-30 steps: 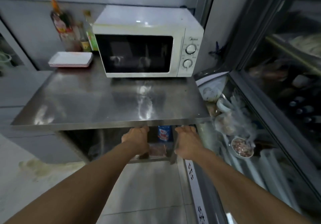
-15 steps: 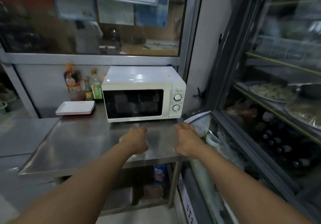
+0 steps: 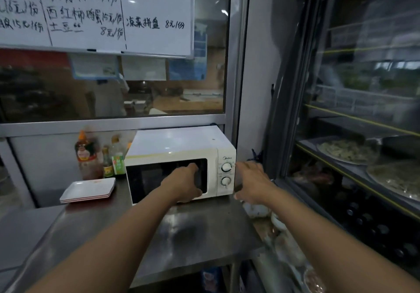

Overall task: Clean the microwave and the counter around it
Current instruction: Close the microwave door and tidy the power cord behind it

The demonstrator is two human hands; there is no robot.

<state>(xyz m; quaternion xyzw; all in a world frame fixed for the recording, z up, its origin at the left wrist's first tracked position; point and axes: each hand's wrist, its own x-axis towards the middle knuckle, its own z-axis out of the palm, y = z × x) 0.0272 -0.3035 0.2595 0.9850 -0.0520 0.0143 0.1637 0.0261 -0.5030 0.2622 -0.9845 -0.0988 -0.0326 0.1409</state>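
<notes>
A white microwave [image 3: 175, 142] with a dark door window and two dials stands at the back of the steel counter [image 3: 193, 231], against the wall. Its door is closed. My left hand [image 3: 184, 185] is up against the right end of the door window, thumb on top, with nothing held that I can see. My right hand [image 3: 252, 181] reaches beside the microwave's right side near the dials, fingers loosely extended and empty. No cloth or cleaner is in view.
Sauce bottles [image 3: 87, 156] and a stack of white plates [image 3: 88, 190] sit left of the microwave. A glass display fridge [image 3: 352, 156] with food trays fills the right. White bowls [image 3: 256, 210] lie past the counter's right edge. A menu whiteboard [image 3: 102, 12] hangs above.
Both hands rose from below the counter's front edge and reached forward to the microwave. The view lifted from the counter to the wall and whiteboard.
</notes>
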